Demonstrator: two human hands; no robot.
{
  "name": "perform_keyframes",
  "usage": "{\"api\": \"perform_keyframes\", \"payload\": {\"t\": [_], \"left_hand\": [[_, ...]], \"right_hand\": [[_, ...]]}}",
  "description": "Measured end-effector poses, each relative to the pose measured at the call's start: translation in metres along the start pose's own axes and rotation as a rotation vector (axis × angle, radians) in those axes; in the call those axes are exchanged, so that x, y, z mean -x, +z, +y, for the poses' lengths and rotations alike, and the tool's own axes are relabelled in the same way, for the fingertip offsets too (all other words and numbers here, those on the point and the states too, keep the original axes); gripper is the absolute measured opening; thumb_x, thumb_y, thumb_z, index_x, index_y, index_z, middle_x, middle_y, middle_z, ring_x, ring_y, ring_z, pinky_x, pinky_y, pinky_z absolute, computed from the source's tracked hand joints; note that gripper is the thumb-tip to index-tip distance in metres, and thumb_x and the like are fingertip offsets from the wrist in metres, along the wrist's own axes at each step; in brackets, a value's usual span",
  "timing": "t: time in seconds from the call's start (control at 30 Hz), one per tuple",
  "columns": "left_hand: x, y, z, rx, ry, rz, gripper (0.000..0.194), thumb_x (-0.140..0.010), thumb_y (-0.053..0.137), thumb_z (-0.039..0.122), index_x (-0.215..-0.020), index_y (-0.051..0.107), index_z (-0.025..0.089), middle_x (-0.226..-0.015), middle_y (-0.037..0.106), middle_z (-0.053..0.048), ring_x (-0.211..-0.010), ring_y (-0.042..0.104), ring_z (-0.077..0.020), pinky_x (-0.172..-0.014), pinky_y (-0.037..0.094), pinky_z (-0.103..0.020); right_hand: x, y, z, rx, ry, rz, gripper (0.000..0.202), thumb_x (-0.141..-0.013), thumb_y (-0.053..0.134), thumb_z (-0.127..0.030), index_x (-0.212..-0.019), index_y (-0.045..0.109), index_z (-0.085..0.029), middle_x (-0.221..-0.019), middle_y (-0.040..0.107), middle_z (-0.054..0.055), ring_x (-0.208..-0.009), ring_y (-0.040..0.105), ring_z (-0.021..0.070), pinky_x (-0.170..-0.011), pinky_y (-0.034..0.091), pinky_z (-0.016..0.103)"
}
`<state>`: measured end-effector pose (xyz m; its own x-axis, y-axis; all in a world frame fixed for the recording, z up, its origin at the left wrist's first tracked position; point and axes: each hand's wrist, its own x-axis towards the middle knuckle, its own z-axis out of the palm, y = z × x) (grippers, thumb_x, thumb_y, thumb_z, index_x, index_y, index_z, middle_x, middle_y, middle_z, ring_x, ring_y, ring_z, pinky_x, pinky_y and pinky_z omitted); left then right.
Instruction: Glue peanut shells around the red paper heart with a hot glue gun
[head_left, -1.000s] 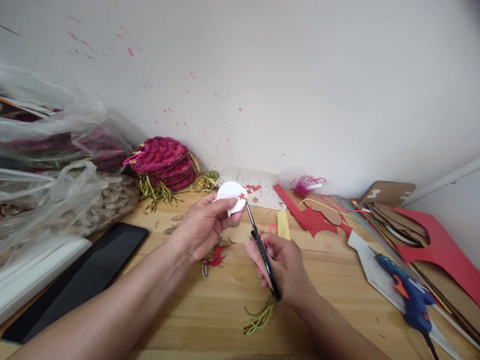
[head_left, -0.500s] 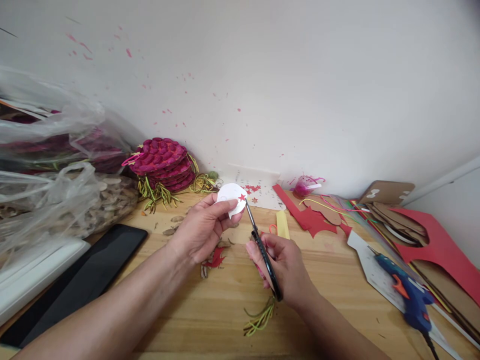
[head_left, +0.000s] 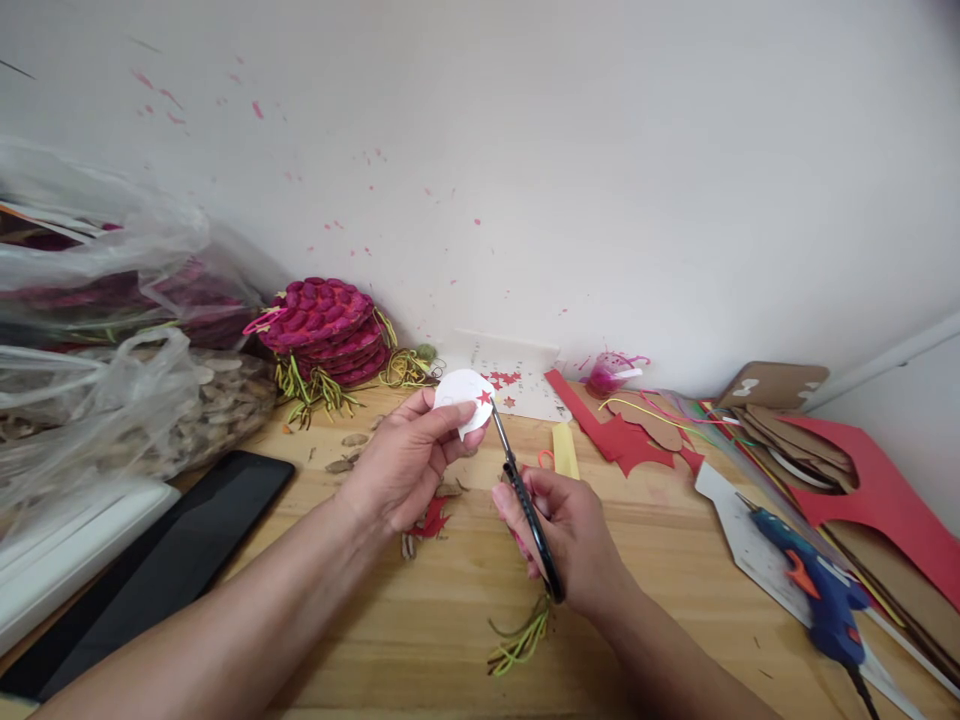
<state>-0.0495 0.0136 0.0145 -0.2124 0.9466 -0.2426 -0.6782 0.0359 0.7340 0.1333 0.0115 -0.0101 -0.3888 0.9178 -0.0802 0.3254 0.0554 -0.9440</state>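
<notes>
My left hand [head_left: 409, 450] pinches a rounded white paper piece [head_left: 455, 388] between thumb and fingers. A small red star [head_left: 484, 398] shows on the paper near its right edge. My right hand [head_left: 559, 530] is closed on black-handled scissors [head_left: 529, 505], whose blades point up and left, with the tips at the paper's right edge beside the star. Whether the blades are parted is too small to tell. Under my left hand, red scraps [head_left: 433, 517] lie on the wooden table [head_left: 420, 640].
Magenta discs [head_left: 322, 320] are stacked at the back left beside plastic bags [head_left: 172, 400]. A black phone-like slab [head_left: 165, 570] lies left. Red stars [head_left: 504, 380] rest on white paper behind my hands. A glue gun [head_left: 806, 580] and red card [head_left: 885, 480] are right.
</notes>
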Motion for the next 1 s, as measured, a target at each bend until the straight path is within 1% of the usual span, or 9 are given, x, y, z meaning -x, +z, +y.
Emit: {"api": "perform_keyframes", "payload": {"t": [0.07, 0.13, 0.3, 0.5, 0.67, 0.83, 1.0], "left_hand": [[-0.0001, -0.0006, -0.0003, -0.003, 0.005, -0.001, 0.018, -0.076, 0.084, 0.009, -0.088, 0.074, 0.016, -0.096, 0.078, -0.005, -0.075, 0.072, -0.0106, -0.067, 0.063, -0.018], [-0.0001, -0.0014, -0.0006, -0.005, 0.007, 0.001, 0.017, -0.076, 0.084, 0.009, -0.088, 0.074, 0.016, -0.096, 0.078, -0.005, -0.076, 0.072, -0.0108, -0.068, 0.063, -0.018], [0.0001, -0.0019, -0.0008, 0.007, 0.013, 0.012, 0.013, -0.078, 0.081, 0.007, -0.085, 0.073, 0.015, -0.094, 0.078, -0.005, -0.075, 0.072, -0.0103, -0.068, 0.063, -0.018], [0.0000, -0.0003, 0.0000, 0.014, 0.007, -0.001, 0.012, -0.080, 0.080, 0.006, -0.086, 0.074, 0.014, -0.095, 0.078, -0.005, -0.076, 0.072, -0.0097, -0.068, 0.063, -0.017], [0.0002, 0.0007, -0.0005, 0.035, -0.004, 0.008, 0.012, -0.080, 0.080, 0.004, -0.085, 0.074, 0.014, -0.094, 0.078, -0.005, -0.076, 0.073, -0.0107, -0.067, 0.064, -0.018], [0.0012, 0.0018, -0.0004, 0.058, -0.025, 0.012, 0.013, -0.083, 0.076, 0.001, -0.092, 0.076, 0.011, -0.097, 0.078, -0.007, -0.077, 0.073, -0.0114, -0.065, 0.064, -0.017], [0.0009, 0.0017, 0.0005, 0.056, -0.038, 0.013, 0.012, -0.084, 0.073, 0.000, -0.091, 0.075, 0.010, -0.093, 0.078, -0.007, -0.073, 0.073, -0.0114, -0.063, 0.064, -0.017]], "right_hand": [[-0.0004, -0.0004, 0.0002, -0.031, 0.052, -0.031, 0.053, -0.083, 0.075, -0.063, -0.064, 0.047, -0.022, -0.053, 0.042, -0.006, -0.046, 0.036, 0.0092, -0.044, 0.028, 0.025], [-0.0008, -0.0008, 0.0001, -0.041, 0.073, -0.038, 0.053, -0.082, 0.077, -0.063, -0.065, 0.047, -0.022, -0.053, 0.041, -0.007, -0.046, 0.036, 0.0091, -0.044, 0.028, 0.025], [-0.0005, -0.0017, 0.0012, -0.048, 0.081, -0.050, 0.049, -0.083, 0.077, -0.059, -0.067, 0.049, -0.022, -0.053, 0.041, -0.007, -0.045, 0.035, 0.0085, -0.043, 0.026, 0.025], [0.0002, -0.0024, 0.0019, -0.064, 0.083, -0.055, 0.046, -0.083, 0.078, -0.054, -0.067, 0.049, -0.022, -0.053, 0.041, -0.007, -0.043, 0.035, 0.0085, -0.043, 0.027, 0.026], [-0.0007, -0.0020, -0.0002, -0.054, 0.084, -0.049, 0.047, -0.084, 0.078, -0.054, -0.067, 0.049, -0.022, -0.053, 0.041, -0.007, -0.043, 0.035, 0.0086, -0.043, 0.028, 0.026], [-0.0012, -0.0019, 0.0020, -0.059, 0.081, -0.056, 0.047, -0.085, 0.077, -0.057, -0.068, 0.051, -0.021, -0.053, 0.041, -0.007, -0.044, 0.034, 0.0080, -0.043, 0.027, 0.025], [-0.0005, -0.0028, 0.0033, -0.055, 0.090, -0.067, 0.047, -0.085, 0.075, -0.058, -0.069, 0.050, -0.021, -0.054, 0.041, -0.007, -0.045, 0.034, 0.0078, -0.043, 0.026, 0.025]]}}
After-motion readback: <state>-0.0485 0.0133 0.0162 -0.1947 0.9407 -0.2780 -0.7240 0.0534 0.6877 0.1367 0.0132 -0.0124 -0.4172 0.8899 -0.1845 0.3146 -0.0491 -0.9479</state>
